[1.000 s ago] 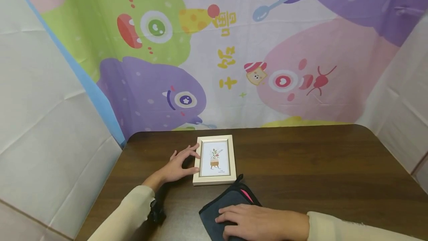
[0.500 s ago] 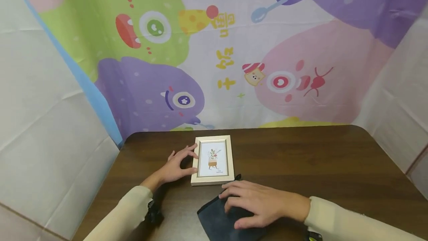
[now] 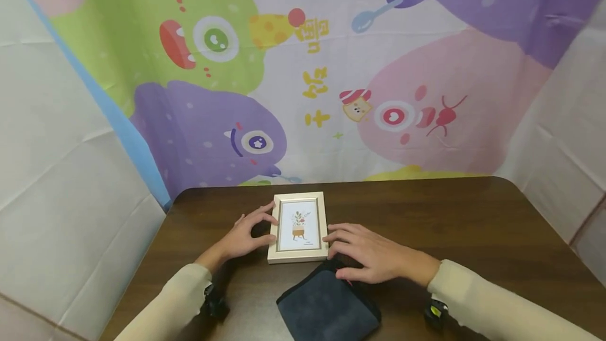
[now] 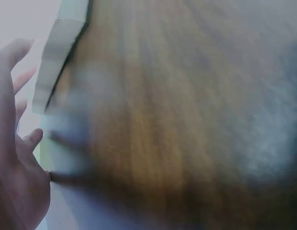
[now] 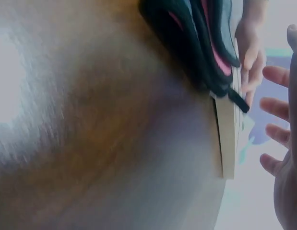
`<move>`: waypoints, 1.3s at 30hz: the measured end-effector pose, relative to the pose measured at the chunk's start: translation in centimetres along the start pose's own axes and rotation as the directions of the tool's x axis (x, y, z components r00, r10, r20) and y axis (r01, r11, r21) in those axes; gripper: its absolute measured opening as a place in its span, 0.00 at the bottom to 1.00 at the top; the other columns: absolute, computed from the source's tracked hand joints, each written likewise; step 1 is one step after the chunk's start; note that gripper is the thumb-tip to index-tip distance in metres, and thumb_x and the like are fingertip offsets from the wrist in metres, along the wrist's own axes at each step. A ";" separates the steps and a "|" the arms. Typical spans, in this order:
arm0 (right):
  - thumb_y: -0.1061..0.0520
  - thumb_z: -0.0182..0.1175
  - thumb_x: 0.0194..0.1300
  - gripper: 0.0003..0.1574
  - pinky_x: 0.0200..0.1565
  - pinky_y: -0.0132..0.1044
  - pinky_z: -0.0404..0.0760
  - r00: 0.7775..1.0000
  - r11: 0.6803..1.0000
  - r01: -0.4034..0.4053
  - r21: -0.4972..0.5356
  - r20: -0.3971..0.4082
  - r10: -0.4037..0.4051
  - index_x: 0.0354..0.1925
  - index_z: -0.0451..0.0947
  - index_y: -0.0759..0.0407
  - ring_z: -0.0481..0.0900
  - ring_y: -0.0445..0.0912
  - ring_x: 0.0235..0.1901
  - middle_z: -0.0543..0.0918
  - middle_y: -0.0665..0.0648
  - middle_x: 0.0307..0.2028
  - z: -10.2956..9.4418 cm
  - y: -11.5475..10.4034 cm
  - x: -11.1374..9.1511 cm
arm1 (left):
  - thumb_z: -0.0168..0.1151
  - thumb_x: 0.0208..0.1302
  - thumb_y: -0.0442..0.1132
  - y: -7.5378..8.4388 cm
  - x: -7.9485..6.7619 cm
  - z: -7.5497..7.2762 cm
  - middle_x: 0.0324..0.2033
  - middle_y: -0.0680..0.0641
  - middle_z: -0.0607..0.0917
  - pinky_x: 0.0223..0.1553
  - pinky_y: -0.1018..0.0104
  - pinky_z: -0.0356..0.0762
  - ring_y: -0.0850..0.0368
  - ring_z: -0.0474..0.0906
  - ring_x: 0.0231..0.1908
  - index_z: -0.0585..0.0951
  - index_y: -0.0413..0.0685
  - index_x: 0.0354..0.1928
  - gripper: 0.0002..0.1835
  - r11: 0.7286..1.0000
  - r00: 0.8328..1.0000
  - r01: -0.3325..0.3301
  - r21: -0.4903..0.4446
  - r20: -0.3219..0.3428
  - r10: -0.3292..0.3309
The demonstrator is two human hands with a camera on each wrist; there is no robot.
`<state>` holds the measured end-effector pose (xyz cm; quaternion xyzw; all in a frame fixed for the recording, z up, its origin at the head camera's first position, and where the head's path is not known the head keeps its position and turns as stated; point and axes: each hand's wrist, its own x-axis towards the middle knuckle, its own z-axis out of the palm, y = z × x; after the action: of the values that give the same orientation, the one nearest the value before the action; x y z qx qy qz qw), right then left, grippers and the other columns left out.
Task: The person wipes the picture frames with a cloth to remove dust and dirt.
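A cream picture frame [image 3: 298,228] lies face up on the table, showing a drawing of a potted plant. My left hand [image 3: 243,237] rests along its left side, fingertips right at the edge and thumb lower down. Spread fingers of my right hand [image 3: 366,254] reach to the frame's right side, with the thumb over the corner of a dark grey zip pouch [image 3: 329,307]. In the right wrist view, the pouch's pink lining [image 5: 220,60] shows at its opening, close beside the frame's side [image 5: 227,143]. The left wrist view shows the left hand's fingers extended near the frame [image 4: 59,57].
The dark wooden table [image 3: 450,225] has rounded far corners. Behind it hangs a cloth [image 3: 326,146] printed with cartoon monsters, and pale panels [image 3: 71,172] stand at both sides. Small dark devices [image 3: 435,312] sit at the wrists under cream sleeves.
The right hand has lifted off the pouch and moved forward to the frame's right edge, uncovering most of the pouch. The left hand stays at the frame's left side.
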<state>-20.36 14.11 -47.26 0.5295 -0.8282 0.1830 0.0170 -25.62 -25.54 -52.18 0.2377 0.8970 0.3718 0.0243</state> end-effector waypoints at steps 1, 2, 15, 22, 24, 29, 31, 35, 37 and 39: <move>0.42 0.67 0.81 0.16 0.78 0.69 0.74 1.000 1.000 -0.015 0.007 -0.007 0.015 0.59 0.83 0.46 0.71 0.62 0.83 0.82 0.56 0.75 0.0 0.3 0.1 | 0.75 0.73 0.53 0.5 0.0 -0.2 0.88 0.42 0.67 0.79 0.08 0.43 0.28 0.58 0.89 0.86 0.58 0.61 0.20 1.000 1.000 0.012 -0.002 0.001 -0.012; 0.43 0.67 0.81 0.16 0.78 0.69 0.74 0.999 1.000 -0.028 0.013 -0.015 0.028 0.59 0.83 0.47 0.71 0.62 0.83 0.82 0.57 0.75 0.1 0.6 0.1 | 0.75 0.74 0.51 1.0 -0.1 -0.4 0.89 0.42 0.66 0.80 0.10 0.45 0.27 0.56 0.89 0.86 0.56 0.62 0.19 1.000 1.000 0.020 -0.002 0.007 -0.020; 0.44 0.69 0.78 0.16 0.78 0.70 0.74 0.985 0.990 -0.128 0.060 -0.112 0.134 0.57 0.85 0.49 0.72 0.64 0.82 0.83 0.62 0.75 -0.3 3.5 0.7 | 0.74 0.73 0.46 3.9 -1.8 -0.1 0.83 0.38 0.75 0.75 0.09 0.59 0.21 0.57 0.87 0.86 0.47 0.64 0.22 0.988 0.993 -0.121 0.101 0.000 0.121; 0.48 0.70 0.78 0.15 0.76 0.70 0.77 0.975 0.989 -0.133 0.062 -0.172 0.142 0.57 0.84 0.50 0.75 0.66 0.80 0.83 0.64 0.74 -0.4 4.6 1.2 | 0.72 0.72 0.50 5.3 -3.5 0.3 0.84 0.41 0.75 0.70 0.06 0.62 0.23 0.59 0.87 0.85 0.49 0.67 0.25 0.973 0.983 -0.183 0.139 0.023 0.181; 0.47 0.69 0.79 0.15 0.76 0.70 0.77 0.974 0.989 -0.135 0.063 -0.174 0.144 0.57 0.84 0.51 0.75 0.65 0.79 0.83 0.64 0.74 -0.4 4.9 1.4 | 0.73 0.72 0.50 5.6 -3.9 0.3 0.84 0.42 0.75 0.69 0.07 0.64 0.23 0.60 0.86 0.86 0.50 0.67 0.25 0.968 0.979 -0.206 0.141 0.030 0.204; 0.47 0.68 0.80 0.16 0.77 0.70 0.76 0.971 0.983 -0.166 0.079 -0.160 0.177 0.58 0.84 0.53 0.74 0.64 0.80 0.81 0.64 0.76 -0.3 5.4 1.9 | 0.77 0.68 0.51 6.1 -4.9 0.6 0.82 0.45 0.78 0.67 0.15 0.73 0.26 0.65 0.85 0.86 0.54 0.65 0.26 0.925 0.955 -0.295 0.239 0.049 0.292; 0.47 0.69 0.80 0.17 0.77 0.70 0.76 0.971 0.982 -0.174 0.079 -0.154 0.184 0.59 0.84 0.53 0.74 0.65 0.80 0.81 0.64 0.76 -0.2 5.6 2.0 | 0.77 0.67 0.52 6.3 -5.4 0.7 0.82 0.47 0.78 0.68 0.21 0.76 0.29 0.67 0.84 0.86 0.57 0.65 0.26 0.894 0.940 -0.340 0.292 0.071 0.334; 0.46 0.71 0.78 0.23 0.79 0.72 0.72 0.971 0.977 -0.189 0.102 -0.126 0.201 0.64 0.85 0.53 0.71 0.67 0.83 0.79 0.62 0.79 0.0 5.9 2.5 | 0.78 0.65 0.52 7.0 -6.2 1.0 0.83 0.49 0.77 0.69 0.32 0.81 0.33 0.71 0.83 0.85 0.60 0.66 0.28 0.815 0.891 -0.452 0.363 0.137 0.433; 0.45 0.73 0.76 0.28 0.81 0.74 0.70 0.972 0.973 -0.196 0.125 -0.108 0.210 0.68 0.84 0.51 0.68 0.67 0.85 0.78 0.61 0.81 0.2 6.1 2.8 | 0.78 0.63 0.49 7.4 -6.7 1.3 0.83 0.49 0.77 0.70 0.36 0.82 0.34 0.74 0.81 0.84 0.59 0.67 0.29 0.768 0.856 -0.514 0.382 0.161 0.492; 0.44 0.76 0.74 0.32 0.81 0.75 0.68 0.971 0.966 -0.203 0.161 -0.094 0.219 0.70 0.83 0.50 0.65 0.67 0.86 0.76 0.61 0.82 0.4 6.2 3.2 | 0.77 0.60 0.47 7.8 -7.1 1.6 0.83 0.50 0.77 0.71 0.39 0.83 0.37 0.76 0.79 0.83 0.59 0.67 0.31 0.731 0.824 -0.561 0.388 0.177 0.538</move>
<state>-27.20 13.51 -48.68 0.4270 -0.8615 0.2748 0.0033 -15.80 -22.89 -48.95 0.5011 0.8441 0.1523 -0.1153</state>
